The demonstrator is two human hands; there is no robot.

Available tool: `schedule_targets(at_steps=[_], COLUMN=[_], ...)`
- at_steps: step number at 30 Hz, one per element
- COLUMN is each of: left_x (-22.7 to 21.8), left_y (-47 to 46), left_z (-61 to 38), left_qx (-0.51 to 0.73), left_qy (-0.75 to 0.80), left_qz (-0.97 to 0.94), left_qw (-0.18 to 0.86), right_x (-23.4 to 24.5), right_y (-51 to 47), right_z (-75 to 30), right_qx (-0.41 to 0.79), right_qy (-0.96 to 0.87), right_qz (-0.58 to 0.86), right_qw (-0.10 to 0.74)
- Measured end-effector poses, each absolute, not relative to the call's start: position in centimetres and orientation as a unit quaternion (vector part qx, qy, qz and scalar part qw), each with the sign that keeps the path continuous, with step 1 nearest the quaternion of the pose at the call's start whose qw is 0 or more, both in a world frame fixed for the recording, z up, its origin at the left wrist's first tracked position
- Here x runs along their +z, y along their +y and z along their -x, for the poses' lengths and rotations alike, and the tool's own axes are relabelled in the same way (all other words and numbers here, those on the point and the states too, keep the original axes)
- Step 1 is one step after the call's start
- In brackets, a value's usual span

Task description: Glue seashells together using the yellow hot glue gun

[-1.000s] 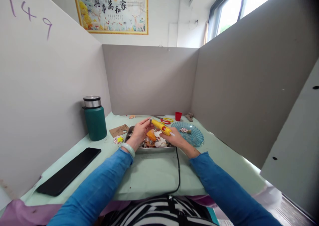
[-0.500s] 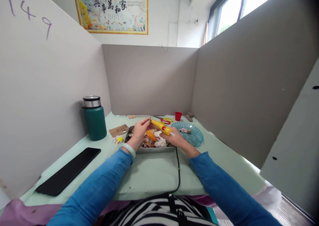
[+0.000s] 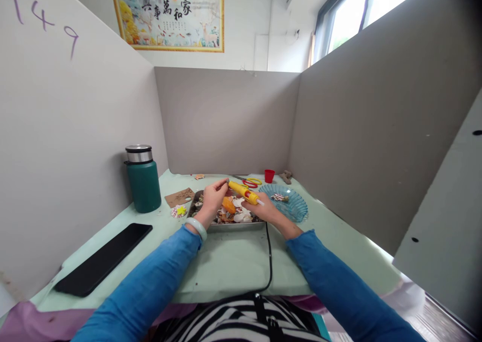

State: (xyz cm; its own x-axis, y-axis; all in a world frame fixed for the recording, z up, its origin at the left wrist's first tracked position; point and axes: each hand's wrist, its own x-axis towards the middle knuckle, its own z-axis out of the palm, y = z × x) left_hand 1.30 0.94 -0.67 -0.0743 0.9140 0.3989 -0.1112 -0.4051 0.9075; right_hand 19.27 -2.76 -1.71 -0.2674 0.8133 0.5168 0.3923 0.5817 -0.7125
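My right hand [image 3: 263,209] is wrapped round a yellow hot glue gun [image 3: 243,191], whose nozzle points up and to the left. A pale glue stick sticks out of its rear, and a black cord [image 3: 270,256] runs down toward the table's front edge. At the nozzle, my left hand [image 3: 213,196] pinches something too small to make out. Both hands are above a metal tray [image 3: 237,227] of mixed seashells. Among them lie an orange shell [image 3: 228,205] and several white ones.
Right of the tray sits a blue glass plate [image 3: 299,206] with small pieces on it. Behind are scissors [image 3: 253,182] and a red cup [image 3: 269,176]. Leftward lie a brown card [image 3: 179,197], a yellow-and-white ornament [image 3: 179,211], a green bottle [image 3: 143,186] and a black phone [image 3: 105,258].
Almost nothing differs. My left hand has shifted very slightly to the right by the nozzle, while the glue gun stays nearly still in my right hand.
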Motion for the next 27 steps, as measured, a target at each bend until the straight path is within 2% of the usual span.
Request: schedule_targets(at_steps=[13,27], left_x=[-0.14,-0.3], left_y=[0.52,0.78], left_z=[-1.52,-1.41], left_qx=[0.645,0.647], left_qy=[0.327,0.301], left_qz=[-0.481,-0.467], left_qw=[0.496,0.522], right_x=[-1.78,-1.97], right_y=[-2.56,-2.4], right_z=[-19.35,-19.36], right_qx=[0.236,0.224], right_qy=[-0.749,-0.756], right_qz=[0.401,0.396], right_qw=[0.472,0.471])
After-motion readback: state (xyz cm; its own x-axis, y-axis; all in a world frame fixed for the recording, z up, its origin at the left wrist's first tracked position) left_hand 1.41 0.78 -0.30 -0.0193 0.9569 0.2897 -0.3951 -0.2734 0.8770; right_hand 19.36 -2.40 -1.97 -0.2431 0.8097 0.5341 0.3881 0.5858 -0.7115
